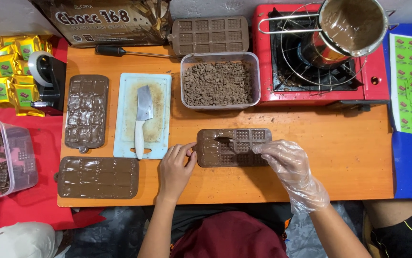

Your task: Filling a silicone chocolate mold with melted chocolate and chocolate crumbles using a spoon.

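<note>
A brown silicone chocolate mould (233,147) lies on the wooden table (339,148) in front of me, its left cells smeared with melted chocolate. My left hand (176,167), bare, steadies the mould's left edge with fingertips touching it. My right hand (288,165), in a clear plastic glove, rests on the mould's right end, fingers bent over the cells. A small dark tool lies across the mould's upper middle; I cannot tell whether the right hand holds it.
Two filled moulds (86,112) (98,177) lie at left beside a white cutting board (143,117) with a cleaver (141,119). A clear tub of chopped chocolate (219,81), an empty mould (210,34), a red stove (320,57) with a pot of melted chocolate (351,24).
</note>
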